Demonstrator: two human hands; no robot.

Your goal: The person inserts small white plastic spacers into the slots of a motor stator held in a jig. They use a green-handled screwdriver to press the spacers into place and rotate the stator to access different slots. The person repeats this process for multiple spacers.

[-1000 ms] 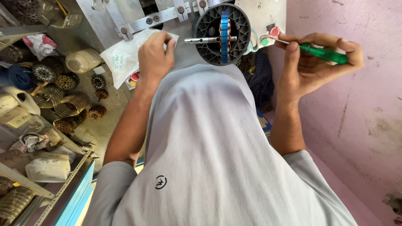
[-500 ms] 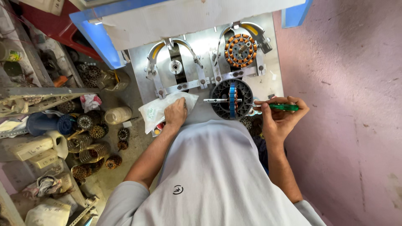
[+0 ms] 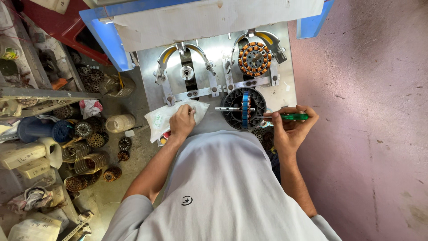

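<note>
This is a small motor-winding workshop. A steel machine panel [image 3: 285, 91] carries two clamp stations; the one by its right edge holds a stator wound with copper coils [image 3: 254, 58], and a black round winding form [image 3: 244, 108] sits at its near edge. On the dusty floor to the left stand piles of wound stators [image 3: 91, 136], plastic jars [image 3: 119, 123], rags and white cans [image 3: 26, 154] beside cluttered metal shelving [image 3: 40, 93]. A rough pink plastered wall [image 3: 370, 111] closes the right side.
</note>
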